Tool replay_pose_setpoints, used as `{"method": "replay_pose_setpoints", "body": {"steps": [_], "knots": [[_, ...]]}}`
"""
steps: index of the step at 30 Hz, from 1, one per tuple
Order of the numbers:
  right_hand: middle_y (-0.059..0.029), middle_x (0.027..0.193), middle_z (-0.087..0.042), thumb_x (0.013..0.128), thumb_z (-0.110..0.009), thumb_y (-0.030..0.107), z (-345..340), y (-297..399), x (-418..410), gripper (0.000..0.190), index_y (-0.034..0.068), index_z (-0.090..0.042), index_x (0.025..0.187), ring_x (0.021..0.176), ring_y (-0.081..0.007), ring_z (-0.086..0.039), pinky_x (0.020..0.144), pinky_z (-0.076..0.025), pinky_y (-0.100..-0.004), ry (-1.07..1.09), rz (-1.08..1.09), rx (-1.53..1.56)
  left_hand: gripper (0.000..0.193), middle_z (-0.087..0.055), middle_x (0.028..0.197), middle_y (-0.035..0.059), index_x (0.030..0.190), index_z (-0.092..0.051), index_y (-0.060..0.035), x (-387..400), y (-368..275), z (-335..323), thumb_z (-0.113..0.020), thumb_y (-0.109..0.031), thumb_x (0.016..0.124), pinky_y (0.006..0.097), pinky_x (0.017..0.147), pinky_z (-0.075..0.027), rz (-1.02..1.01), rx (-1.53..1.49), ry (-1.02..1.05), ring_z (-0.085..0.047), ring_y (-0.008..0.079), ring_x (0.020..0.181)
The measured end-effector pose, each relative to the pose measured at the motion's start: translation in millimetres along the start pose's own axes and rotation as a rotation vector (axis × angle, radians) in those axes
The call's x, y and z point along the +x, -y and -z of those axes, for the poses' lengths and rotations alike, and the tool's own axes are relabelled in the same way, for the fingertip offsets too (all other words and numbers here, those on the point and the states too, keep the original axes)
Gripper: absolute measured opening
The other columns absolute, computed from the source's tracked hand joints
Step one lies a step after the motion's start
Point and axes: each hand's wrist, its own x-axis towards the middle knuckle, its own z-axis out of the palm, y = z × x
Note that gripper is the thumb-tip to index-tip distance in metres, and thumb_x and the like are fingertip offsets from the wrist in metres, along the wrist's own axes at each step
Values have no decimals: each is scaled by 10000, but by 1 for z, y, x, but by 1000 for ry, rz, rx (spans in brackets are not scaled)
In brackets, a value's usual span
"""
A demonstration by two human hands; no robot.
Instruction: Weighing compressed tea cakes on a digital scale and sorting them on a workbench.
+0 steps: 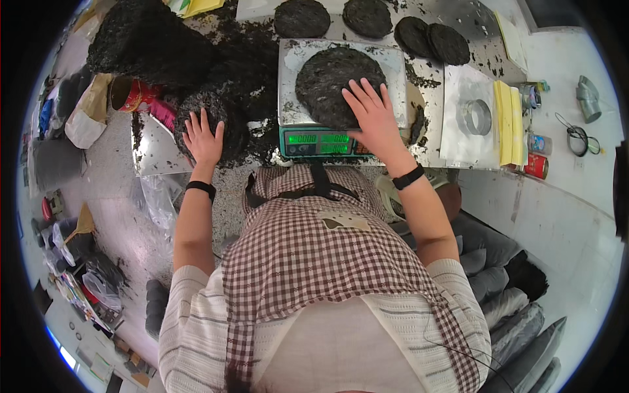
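A large round cake of dark dried seaweed, seemingly laver (324, 88), lies on the metal pan of a digital scale (290, 113) with lit green displays. My right hand (372, 115), fingers spread, rests flat on the cake's right side. To the left, my left hand (202, 139) lies palm down on another dark round cake (189, 105), its fingers also apart. Loose dark flakes (245, 69) cover the table between that cake and the scale. Neither hand grips anything. The undersides of both palms are hidden.
Several round cakes (301, 18) lie behind the scale. A big dark heap (147, 44) rises at the back left, near a red tin (135, 95). At right are a metal ring (477, 117) and yellow packets (506, 123). Grey sacks (511, 329) stand lower right.
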Motion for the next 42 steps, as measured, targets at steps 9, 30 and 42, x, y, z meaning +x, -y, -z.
{"method": "replay_pose_setpoints", "body": {"steps": [9, 30, 42], "knots": [[-231, 1275, -636, 932, -733, 327, -11, -163, -149, 544, -28, -597, 1321, 1204, -337, -607, 1034, -466, -396, -357, -770, 269, 630, -353, 1598, 213, 1524, -424, -91, 9, 0, 26, -498, -465, 1023, 572, 1198, -221, -50, -114, -262, -290, 417, 1488], [-247, 1269, -615, 805, -851, 221, -42, -135, 76, 671, -80, -537, 1315, 1146, -329, -618, 949, -507, -423, -335, -818, 1154, 615, -478, 1484, 268, 1457, -441, 55, 52, -246, 74, -615, -231, 941, 461, 1197, -293, -359, -877, -73, -408, 416, 1419], [-280, 1211, -674, 820, -808, 457, -54, -378, 127, 747, -123, -619, 1250, 1132, -303, -663, 943, -528, -386, -493, -929, 446, 1079, -399, 1584, 175, 1526, -388, -67, 28, -35, 54, -876, -506, 670, 482, 1170, -349, -39, 21, 175, -372, 362, 1463]]}}
